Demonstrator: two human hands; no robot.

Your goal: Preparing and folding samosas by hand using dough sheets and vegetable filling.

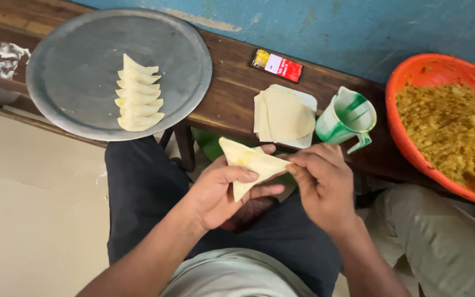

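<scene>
We are holding a folded pastry triangle (251, 163) above our lap, in front of the wooden bench (232, 77) | left hand (224, 192) is closing around its lower part, thumb on top | right hand (320, 181) is pinching its right edge | stack of pastry sheets (284, 115), green-white jug (347, 118), orange bowl of filling (413, 77) and round metal tray (83, 55) with finished pieces (138, 93) are lying on the bench.

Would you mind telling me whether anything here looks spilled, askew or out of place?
The round metal tray juts past the front edge of the wooden bench, so it sits partly unsupported. White powder is spilled at the bench's far left. The folded pastries lie in a neat row.
</scene>
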